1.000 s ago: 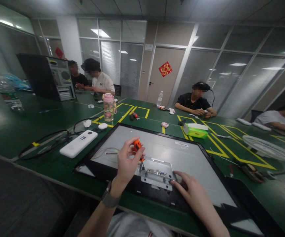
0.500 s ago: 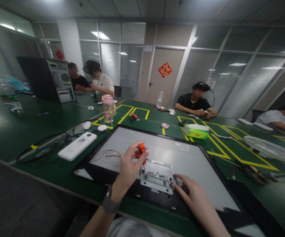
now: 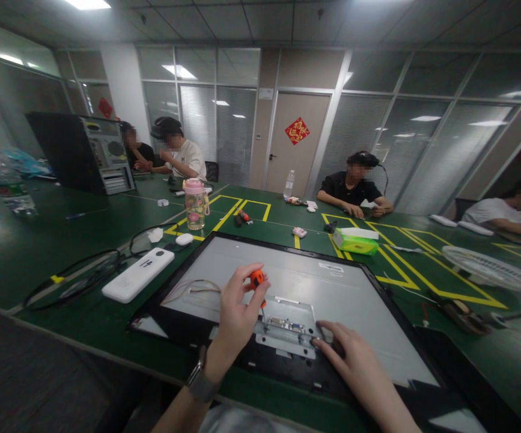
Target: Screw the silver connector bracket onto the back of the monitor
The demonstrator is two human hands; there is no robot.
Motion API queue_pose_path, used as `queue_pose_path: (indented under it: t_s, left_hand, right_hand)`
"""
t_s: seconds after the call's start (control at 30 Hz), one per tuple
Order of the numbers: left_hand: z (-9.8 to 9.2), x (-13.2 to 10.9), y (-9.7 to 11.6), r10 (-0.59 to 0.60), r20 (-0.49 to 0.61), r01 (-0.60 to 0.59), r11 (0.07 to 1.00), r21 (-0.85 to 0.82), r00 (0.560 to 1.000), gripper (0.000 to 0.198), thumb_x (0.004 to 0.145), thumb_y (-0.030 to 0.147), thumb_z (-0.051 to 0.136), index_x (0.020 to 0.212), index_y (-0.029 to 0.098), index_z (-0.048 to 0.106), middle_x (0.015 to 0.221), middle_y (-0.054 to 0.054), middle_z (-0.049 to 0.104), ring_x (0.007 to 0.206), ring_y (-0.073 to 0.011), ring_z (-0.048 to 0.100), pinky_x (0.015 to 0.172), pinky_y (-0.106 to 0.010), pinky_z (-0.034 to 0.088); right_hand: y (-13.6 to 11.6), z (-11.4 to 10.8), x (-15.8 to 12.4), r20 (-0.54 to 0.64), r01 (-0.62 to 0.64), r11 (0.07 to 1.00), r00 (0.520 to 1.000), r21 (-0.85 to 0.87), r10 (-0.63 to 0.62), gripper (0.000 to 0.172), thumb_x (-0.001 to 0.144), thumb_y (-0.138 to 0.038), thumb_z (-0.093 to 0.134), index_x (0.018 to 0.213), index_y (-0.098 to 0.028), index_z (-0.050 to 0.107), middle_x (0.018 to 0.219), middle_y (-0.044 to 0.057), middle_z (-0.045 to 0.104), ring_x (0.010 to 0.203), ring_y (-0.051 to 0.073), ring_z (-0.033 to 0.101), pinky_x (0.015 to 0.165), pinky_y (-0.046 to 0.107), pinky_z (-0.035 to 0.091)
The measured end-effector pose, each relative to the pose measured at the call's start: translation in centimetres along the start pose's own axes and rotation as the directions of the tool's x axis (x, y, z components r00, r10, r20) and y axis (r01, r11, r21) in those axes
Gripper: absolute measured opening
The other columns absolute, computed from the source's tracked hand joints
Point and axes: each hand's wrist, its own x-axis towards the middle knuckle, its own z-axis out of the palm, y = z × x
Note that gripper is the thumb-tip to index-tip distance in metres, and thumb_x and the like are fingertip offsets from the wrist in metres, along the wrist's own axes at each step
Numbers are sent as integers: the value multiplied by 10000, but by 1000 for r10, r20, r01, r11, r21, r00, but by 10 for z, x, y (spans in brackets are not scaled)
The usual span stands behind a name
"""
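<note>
My left hand (image 3: 240, 307) is closed around the orange and black handle of a screwdriver (image 3: 257, 279). Its shaft points down at the left part of a metal bracket (image 3: 271, 341) with a row of connector ports. That bracket sits on the grey back of a flat display panel (image 3: 287, 264) with a black frame, lying on the table. At the bracket's right end, my right hand (image 3: 354, 355) rests with thumb and forefinger apart, their tips touching its edge. Thin wires (image 3: 192, 287) lie on the panel left of my left hand. The screwdriver's tip is too small to make out.
Left of the panel lie a white power bank (image 3: 138, 275) and a coiled black cable (image 3: 93, 270). Behind it stand a pink-lidded bottle (image 3: 194, 204) and a green tissue pack (image 3: 356, 242). A computer tower (image 3: 80, 153) is at far left. Several people sit across the table.
The view has shifted slightly. Both hands keep their places at the bracket, and the screwdriver stays upright in my left hand. The person across at right has lowered a hand to the table.
</note>
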Motion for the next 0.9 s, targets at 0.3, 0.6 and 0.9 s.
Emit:
queue_pose_path:
  t_s: [0.3,0.6,0.9]
  left_hand:
    - [2,-4,3,-17,44,19,999,-27,999,235,979,294,440,1153,221,579,978,-52,607,888,-154,603,790,-277,509]
    - [1,-8,6,111,-41,-110,994,27,993,222,984,229,427,1136,203,586,903,-46,584,732,-126,586,622,-227,501]
    - [-7,-7,6,230,-130,-205,962,182,965,195,945,199,499,1066,193,652,941,-55,583,816,-145,593,684,-251,503]
  right_hand:
    - [-3,-2,0,-1,-2,1000,1000,14,2,374,903,-429,516,1128,-189,693,894,106,721,861,292,666,790,391,515]
    - [-4,-2,-2,-39,4,999,999,41,-2,363,904,-436,517,1114,-201,697,902,102,725,868,280,660,792,375,509]
    - [-5,-1,-2,-42,13,998,999,57,-11,371,914,-443,520,1133,-192,683,996,109,729,912,278,659,840,384,500]
